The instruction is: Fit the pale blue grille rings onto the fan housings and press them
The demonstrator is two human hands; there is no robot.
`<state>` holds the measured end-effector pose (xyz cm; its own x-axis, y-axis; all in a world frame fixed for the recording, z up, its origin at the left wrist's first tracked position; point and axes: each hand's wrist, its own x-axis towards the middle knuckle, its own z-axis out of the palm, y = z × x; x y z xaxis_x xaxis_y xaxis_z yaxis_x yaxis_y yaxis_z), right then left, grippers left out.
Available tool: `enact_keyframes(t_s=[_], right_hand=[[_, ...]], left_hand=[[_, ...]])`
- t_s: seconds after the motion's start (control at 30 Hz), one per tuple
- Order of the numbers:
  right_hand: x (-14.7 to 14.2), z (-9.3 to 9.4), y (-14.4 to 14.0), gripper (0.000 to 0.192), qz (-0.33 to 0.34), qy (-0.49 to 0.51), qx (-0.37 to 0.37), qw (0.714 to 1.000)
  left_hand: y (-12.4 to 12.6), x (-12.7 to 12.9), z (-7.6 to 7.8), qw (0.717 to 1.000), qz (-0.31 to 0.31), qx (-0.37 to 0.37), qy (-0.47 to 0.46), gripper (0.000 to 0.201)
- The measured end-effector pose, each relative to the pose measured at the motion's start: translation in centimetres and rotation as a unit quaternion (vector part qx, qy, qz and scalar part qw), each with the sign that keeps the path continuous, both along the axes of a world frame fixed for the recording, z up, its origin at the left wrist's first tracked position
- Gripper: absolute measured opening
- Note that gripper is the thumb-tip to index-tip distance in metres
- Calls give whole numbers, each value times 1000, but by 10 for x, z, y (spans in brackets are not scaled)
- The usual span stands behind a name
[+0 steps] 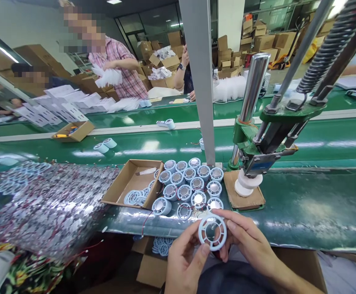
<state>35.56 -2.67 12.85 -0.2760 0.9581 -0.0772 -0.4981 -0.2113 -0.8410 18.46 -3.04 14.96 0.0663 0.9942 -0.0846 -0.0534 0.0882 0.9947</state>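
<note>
A light-blue spoked plastic ring (pixel 223 234) is held up in front of me, its open middle facing the camera. My left hand (pixel 185 257) grips it from the lower left, thumb on the front rim. My right hand (pixel 248 241) closes on its right side, with the index finger along the upper edge; some fingers behind are hidden. Just beyond stand several light-blue round housings (pixel 184 192) with silver discs and thin red wires. An open cardboard box (pixel 112 190) to their left contains loose blue rings (pixel 135 197) and a white-handled tool (pixel 147 171).
A hand press (pixel 265 151) with a white round head stands over a brown pad (pixel 231 195) at right. Many wired parts (pixel 52 196) cover the left bench. A grey post (pixel 199 81) rises ahead. Across the green conveyor, a person in a checked shirt (pixel 125 73) holds white pieces.
</note>
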Motion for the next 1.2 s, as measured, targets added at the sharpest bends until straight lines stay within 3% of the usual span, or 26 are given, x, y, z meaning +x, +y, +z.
enact_keyframes(t_s=[0.57, 0.67, 0.73, 0.83, 0.93, 1.07, 1.13, 1.2], right_hand=[[4, 8, 1, 49, 12, -73, 17, 997], [3, 10, 2, 49, -5, -129, 21, 991], [2, 10, 2, 45, -18, -182, 42, 982], [1, 3, 0, 41, -17, -273, 106, 956], [13, -13, -7, 40, -67, -388, 180, 901], [43, -43, -21, 40, -237, -526, 213, 789], [52, -59, -26, 50, -243, -556, 214, 765], [50, -74, -28, 60, -228, -562, 227, 762]], left_hand=[[-3, -7, -2, 997, -15, 56, 47, 42], [-5, -11, -7, 993, -49, 64, 86, 50], [-4, -15, -13, 979, -104, 91, 148, 61], [-1, -20, -26, 935, -182, 176, 250, 65], [1, -28, -44, 909, -182, 223, 301, 60], [2, -40, -65, 919, -118, 124, 356, 64], [4, -39, -70, 929, -92, 109, 343, 66], [8, -28, -73, 939, -95, 138, 302, 68]])
